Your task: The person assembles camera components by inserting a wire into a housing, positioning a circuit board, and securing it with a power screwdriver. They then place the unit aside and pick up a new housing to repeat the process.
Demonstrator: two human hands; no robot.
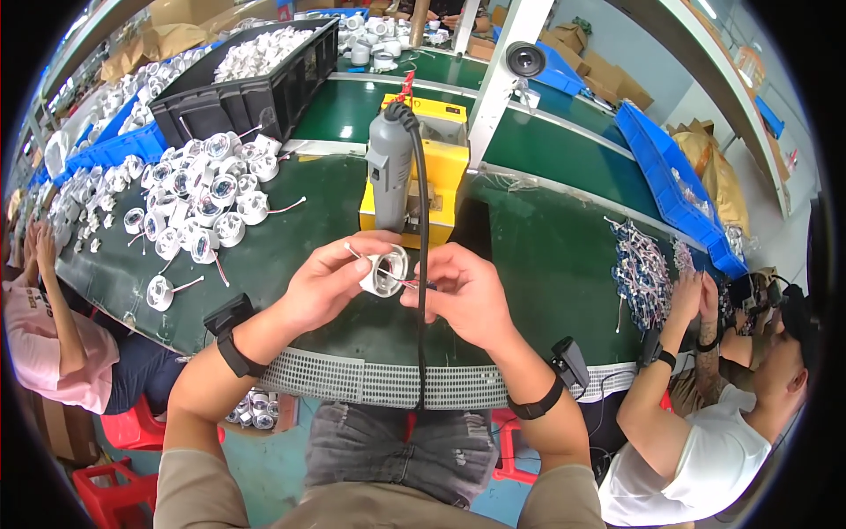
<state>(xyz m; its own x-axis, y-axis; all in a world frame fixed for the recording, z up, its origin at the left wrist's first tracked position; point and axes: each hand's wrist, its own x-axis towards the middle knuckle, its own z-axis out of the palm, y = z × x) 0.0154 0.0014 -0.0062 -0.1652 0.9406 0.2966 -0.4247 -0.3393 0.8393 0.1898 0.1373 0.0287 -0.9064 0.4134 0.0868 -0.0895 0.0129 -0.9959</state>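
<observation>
Just above the near edge of the green work table, my left hand (319, 280) grips a white round plastic housing (374, 280) between thumb and fingers. The housing is tilted so its open, shiny inside faces right. A short wire with a white plug sticks out at its upper left. My right hand (467, 298) pinches thin reddish wires (408, 284) at the housing's opening; a small dark piece shows at the fingertips, partly hidden. A black power cable (423, 331) hangs in front of the right fingers.
A grey corded tool (388, 163) stands at a yellow metal box (451, 189) ahead. Similar housings (207, 189) are heaped left, near a black crate (229, 106). Wired boards (639, 269) lie right, beside a blue bin (670, 181). Co-workers sit on both sides.
</observation>
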